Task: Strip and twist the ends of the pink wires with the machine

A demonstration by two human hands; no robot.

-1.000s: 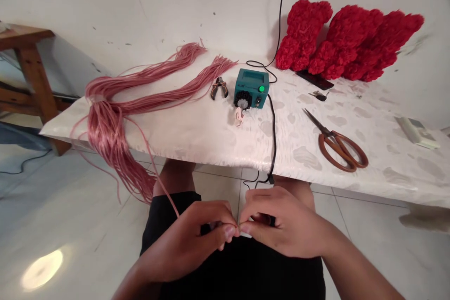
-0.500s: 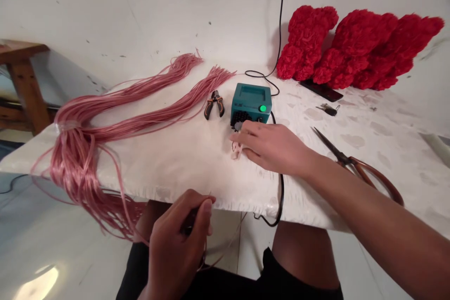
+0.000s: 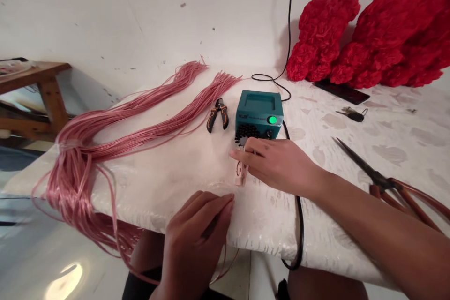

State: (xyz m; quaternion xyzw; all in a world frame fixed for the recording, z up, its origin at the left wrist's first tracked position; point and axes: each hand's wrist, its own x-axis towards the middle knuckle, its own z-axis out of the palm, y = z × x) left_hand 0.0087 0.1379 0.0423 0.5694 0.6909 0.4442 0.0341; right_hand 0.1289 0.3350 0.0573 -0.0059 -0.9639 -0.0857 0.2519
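Observation:
My right hand (image 3: 277,159) is closed at the front of a small teal machine (image 3: 260,103), which has a lit green button and black bristles. Its fingers pinch a small pale pink clip-like piece (image 3: 240,174), partly hidden behind them. At the table's near edge, my left hand (image 3: 200,234) is closed with thumb and forefinger pressed together. A thin pinkish cord (image 3: 225,262) trails beneath it; the end between the fingertips is too small to see clearly. Left of the machine lie black and orange pliers (image 3: 218,115).
A tied bundle of pink cords (image 3: 73,150) covers the table's left and hangs over the edge. On the right lie large scissors (image 3: 381,180), keys (image 3: 352,113) and a phone (image 3: 341,92). Red flower bunches (image 3: 323,33) lean on the wall. A black cable (image 3: 300,229) crosses the near edge.
My left hand has come up and right, closer to the machine. My right hand stays by the machine's front, and the pale pink piece shows more. The view has shifted slightly.

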